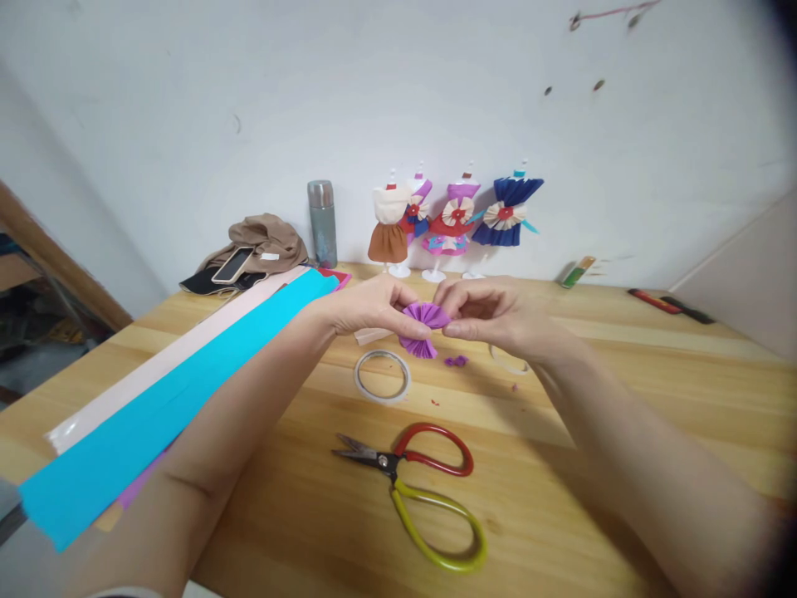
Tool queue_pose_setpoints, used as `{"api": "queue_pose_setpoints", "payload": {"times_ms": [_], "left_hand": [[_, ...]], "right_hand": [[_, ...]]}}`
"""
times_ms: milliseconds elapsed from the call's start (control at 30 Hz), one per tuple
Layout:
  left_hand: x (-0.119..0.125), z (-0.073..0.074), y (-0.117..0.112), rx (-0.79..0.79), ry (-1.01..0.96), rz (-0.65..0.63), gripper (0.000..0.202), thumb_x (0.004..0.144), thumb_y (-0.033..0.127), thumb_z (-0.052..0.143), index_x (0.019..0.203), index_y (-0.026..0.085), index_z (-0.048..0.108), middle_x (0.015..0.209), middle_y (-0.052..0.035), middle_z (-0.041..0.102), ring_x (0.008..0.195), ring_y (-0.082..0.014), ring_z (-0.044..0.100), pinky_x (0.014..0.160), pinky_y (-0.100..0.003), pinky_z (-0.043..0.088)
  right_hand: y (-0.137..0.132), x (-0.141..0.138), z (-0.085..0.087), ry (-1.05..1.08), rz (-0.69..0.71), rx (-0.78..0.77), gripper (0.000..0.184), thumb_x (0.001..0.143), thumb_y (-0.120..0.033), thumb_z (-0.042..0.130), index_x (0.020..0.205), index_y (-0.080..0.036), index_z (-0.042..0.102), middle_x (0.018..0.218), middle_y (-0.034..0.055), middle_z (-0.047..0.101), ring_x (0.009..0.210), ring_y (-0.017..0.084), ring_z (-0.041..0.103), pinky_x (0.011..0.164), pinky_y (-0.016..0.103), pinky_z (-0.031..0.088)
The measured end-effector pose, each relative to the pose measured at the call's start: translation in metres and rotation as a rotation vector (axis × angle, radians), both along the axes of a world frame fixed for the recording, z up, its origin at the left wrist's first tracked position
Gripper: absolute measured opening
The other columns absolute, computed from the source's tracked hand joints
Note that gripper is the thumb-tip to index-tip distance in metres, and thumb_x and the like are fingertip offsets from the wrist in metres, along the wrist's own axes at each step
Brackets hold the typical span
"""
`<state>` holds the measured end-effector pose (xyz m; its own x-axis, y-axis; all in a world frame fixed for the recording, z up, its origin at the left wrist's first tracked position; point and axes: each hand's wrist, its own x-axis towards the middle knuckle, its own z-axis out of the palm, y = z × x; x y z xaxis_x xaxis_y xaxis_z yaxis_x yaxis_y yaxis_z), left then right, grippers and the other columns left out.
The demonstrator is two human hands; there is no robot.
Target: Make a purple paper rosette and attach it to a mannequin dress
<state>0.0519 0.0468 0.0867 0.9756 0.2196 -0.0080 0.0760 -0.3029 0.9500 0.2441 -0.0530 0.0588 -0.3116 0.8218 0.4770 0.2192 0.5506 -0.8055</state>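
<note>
Both hands (374, 306) (498, 314) pinch purple paper (427, 314) between fingers (411, 323); the white label (270, 257) on brown cloth (267, 229) is illegible.

Forearms (274, 407) and hands (374, 306) are bare, the left arm (193, 482) meeting a pale curved edge (124, 592).

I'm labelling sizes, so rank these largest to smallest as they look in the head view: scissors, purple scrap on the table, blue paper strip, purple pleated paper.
1. Blue paper strip
2. Scissors
3. Purple pleated paper
4. Purple scrap
</note>
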Motion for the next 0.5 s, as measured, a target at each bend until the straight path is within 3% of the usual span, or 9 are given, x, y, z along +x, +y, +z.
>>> {"api": "queue_pose_setpoints", "payload": {"times_ms": [267,500], "left_hand": [[0.0003,-0.0002,-0.0007,0.007,0.024,0.019,0.023,0.059,0.03,0.088,0.069,0.014,0.075,0.067,-0.003,0.072,0.066,-0.0114,0.064,0.066,-0.022,0.048],[0.001,-0.0038,0.0029,-0.013,0.005,0.012,0.013,0.067,0.024,0.082,0.073,0.014,0.077,0.07,-0.0038,0.074,0.068,-0.0108,0.067,0.069,-0.02,0.051]], "right_hand": [[-0.001,0.0066,-0.001,-0.055,-0.015,0.053,0.017,0.081,-0.042,0.077,0.077,-0.027,0.071,0.077,0.0024,0.064,0.065,0.015,0.058,0.056,0.029,0.047],[-0.0042,0.0055,0.006,-0.105,0.012,0.092,0.019,0.084,-0.039,0.075,0.072,-0.025,0.071,0.071,-0.0001,0.061,0.064,0.013,0.055,0.057,0.028,0.045]]}}
